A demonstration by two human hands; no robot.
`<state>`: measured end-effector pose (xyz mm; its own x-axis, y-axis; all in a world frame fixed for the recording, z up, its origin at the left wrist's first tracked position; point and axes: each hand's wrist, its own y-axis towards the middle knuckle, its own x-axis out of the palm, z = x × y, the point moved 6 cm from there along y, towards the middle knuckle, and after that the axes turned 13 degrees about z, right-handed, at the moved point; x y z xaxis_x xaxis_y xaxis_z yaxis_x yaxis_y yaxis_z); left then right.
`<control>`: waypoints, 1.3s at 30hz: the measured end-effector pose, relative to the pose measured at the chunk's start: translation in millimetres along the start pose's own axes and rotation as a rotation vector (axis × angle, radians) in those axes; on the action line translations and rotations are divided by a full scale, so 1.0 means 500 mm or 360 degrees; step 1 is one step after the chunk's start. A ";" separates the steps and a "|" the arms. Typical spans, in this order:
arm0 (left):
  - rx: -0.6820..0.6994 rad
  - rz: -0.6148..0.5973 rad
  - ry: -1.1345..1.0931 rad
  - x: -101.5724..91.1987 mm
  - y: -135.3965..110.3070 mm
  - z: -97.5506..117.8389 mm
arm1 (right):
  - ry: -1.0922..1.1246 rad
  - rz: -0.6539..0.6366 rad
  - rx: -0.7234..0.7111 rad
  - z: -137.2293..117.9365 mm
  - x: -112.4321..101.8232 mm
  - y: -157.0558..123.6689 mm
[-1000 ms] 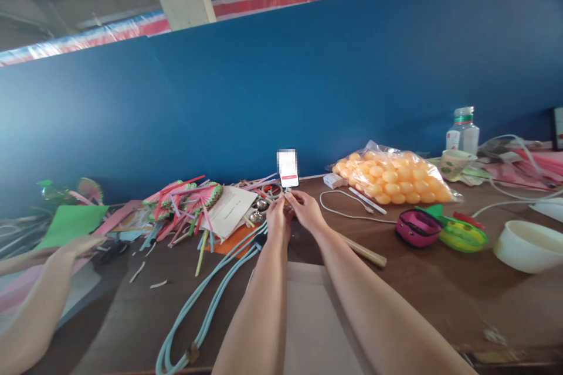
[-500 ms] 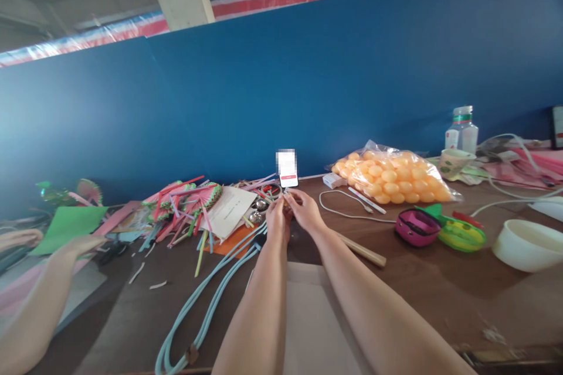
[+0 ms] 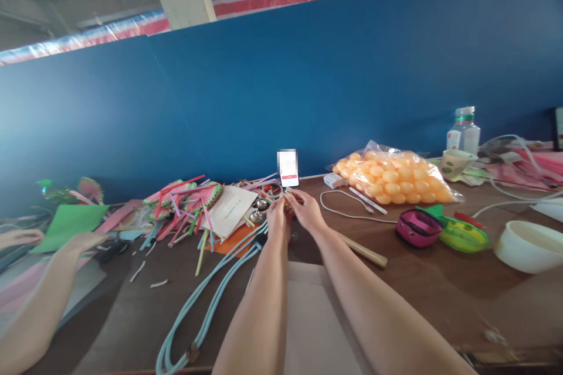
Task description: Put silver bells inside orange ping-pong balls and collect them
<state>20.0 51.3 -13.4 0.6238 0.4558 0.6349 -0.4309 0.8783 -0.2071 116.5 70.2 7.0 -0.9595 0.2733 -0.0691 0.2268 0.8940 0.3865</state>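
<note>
Up comes a co-worker's hand by the green paper sheet, while left hand and right hand pinch one tiny whitish piece just before the white-screened phone, likely for steadiness

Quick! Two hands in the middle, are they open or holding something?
Left hand: closed, seemingly on a small thing, mostly hidden.
Right hand: closed, seemingly pinching that same thing; can't tell what it is.

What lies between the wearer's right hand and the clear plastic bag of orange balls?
Head view: a curving white cable, a small white box and a pen-like white stick.
</note>
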 end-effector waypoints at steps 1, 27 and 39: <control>0.0002 -0.0010 0.0001 0.000 0.000 0.000 | 0.0001 0.0001 -0.0001 0.001 0.000 0.000; -0.0028 0.0046 -0.0057 0.001 -0.004 0.003 | -0.0035 0.0010 0.0023 0.000 0.000 0.000; -0.0013 0.0019 -0.0028 0.003 -0.006 0.004 | 0.0093 -0.0034 0.0133 -0.001 0.003 -0.005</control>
<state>20.7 48.8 -10.3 0.6073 0.4636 0.6452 -0.4327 0.8741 -0.2208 114.2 68.2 6.5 -0.9719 0.2346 -0.0216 0.2169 0.9267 0.3071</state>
